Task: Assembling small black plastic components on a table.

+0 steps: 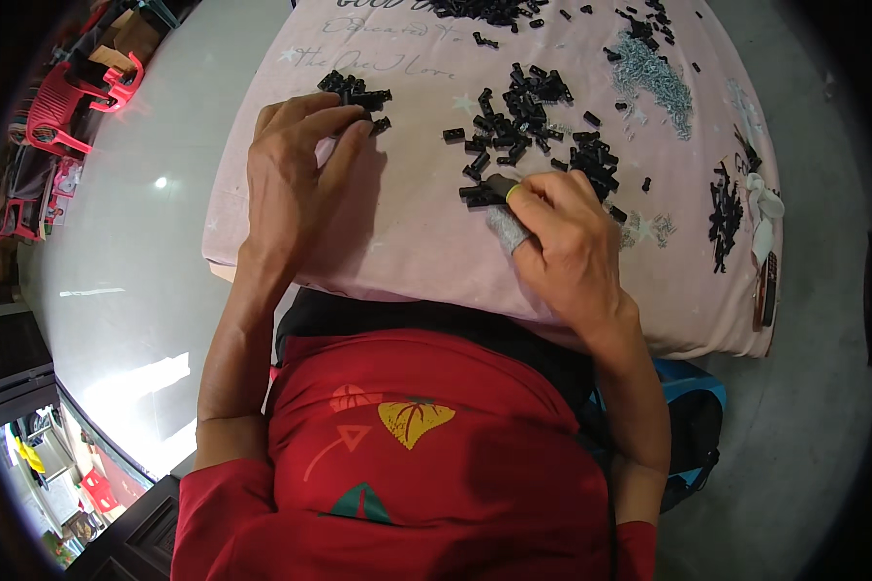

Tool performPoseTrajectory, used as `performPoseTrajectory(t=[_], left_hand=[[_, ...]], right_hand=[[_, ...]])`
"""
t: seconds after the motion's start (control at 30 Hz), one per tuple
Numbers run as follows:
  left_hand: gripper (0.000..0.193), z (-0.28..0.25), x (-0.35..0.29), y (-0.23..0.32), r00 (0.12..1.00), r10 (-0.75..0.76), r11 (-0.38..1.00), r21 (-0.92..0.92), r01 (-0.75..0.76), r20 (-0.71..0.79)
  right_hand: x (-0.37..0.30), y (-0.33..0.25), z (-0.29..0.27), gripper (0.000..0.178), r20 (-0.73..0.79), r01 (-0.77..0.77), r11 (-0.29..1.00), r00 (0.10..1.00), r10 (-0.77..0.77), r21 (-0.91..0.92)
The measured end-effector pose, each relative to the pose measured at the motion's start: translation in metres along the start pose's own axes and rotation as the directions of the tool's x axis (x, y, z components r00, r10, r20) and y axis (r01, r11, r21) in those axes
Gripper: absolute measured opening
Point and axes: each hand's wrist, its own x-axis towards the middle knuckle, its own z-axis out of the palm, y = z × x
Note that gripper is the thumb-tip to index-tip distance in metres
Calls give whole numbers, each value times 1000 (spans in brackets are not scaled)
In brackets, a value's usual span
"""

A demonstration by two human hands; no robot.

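Black piece (475,201): pinched by right hand (569,232), left of its knuckles, long axis crosswise.
Left hand (295,160): curled at small pile (335,83); grip cannot be told.

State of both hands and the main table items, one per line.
Left hand: fingers bent at a black cluster, grip unclear
Right hand: fingers bent at a black piece, grip unclear
Grey thumb cover: worn, right hand
Central black pieces: loose, scattered
Silver pieces: heaped, loose
Dark strips: bunched
Pink cloth: spread
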Motion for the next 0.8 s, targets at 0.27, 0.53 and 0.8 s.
performPoseTrajectory(t=[0.27, 0.53, 0.8], left_hand=[[29, 12, -3, 0, 997, -29, 999, -38, 26, -67], [20, 36, -3, 41, 958, 211, 949, -274, -154, 195], [13, 42, 3, 48, 940, 138, 959, -278, -48, 311]], right_hand=[[1, 12, -5, 27, -15, -13, 999, 1000, 13, -49], [-22, 20, -23, 28, -68, -63, 998, 996, 64, 7], [-42, 26, -37, 27, -28, -113, 987, 993, 111, -115]])
